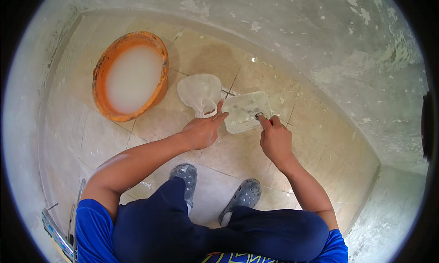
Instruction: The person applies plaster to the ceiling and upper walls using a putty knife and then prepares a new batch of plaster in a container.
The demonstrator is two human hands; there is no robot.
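Note:
A shallow, clear plastic tub (244,126) with whitish residue sits on the tiled floor in front of me. At its left edge is my left hand (203,130), with two fingers stretched out and apart against the rim. Touching that hand is a translucent white plastic bag (197,90) with loop handles. My right hand (277,138) reaches over the tub's right side, fingers closed around a small tool with a dark metal end (259,116) and a bit of red. The tool's end is down inside the tub; my fingers hide most of its handle.
An orange basin (162,82) of cloudy white liquid stands at the far left. Grey plastered walls (292,30) curve around the tiled floor (238,155). My grey clogs (247,193) are close to the tub. A metal-framed object (59,235) lies at the lower left.

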